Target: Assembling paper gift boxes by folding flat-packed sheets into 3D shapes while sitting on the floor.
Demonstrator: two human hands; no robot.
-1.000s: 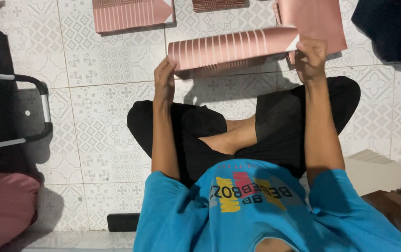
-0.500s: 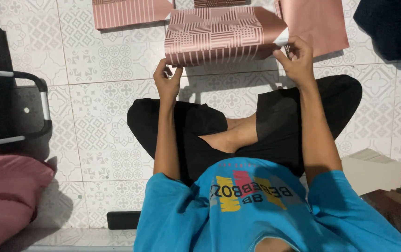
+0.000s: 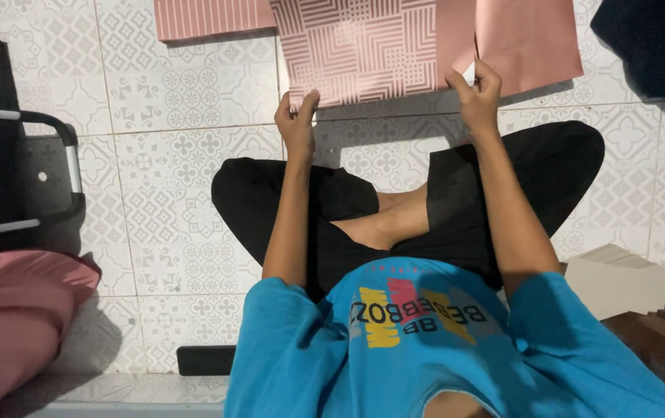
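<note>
Head view: both hands grip pink patterned sheet (image 3: 371, 46) edge.

A flat pink paper sheet printed with a geometric maze of white lines (image 3: 371, 48) lies spread open on the tiled floor at twelve o'clock, its near edge lifted slightly, its right part plain pink.

Patterned sheet (image 3: 371, 46): matt pink paper, smooth, printed geometric lines.
Floor (image 3: 185, 101): glazed ceramic tile, slight sheen.
Shirt (image 3: 425, 348): blue cloth.
</note>
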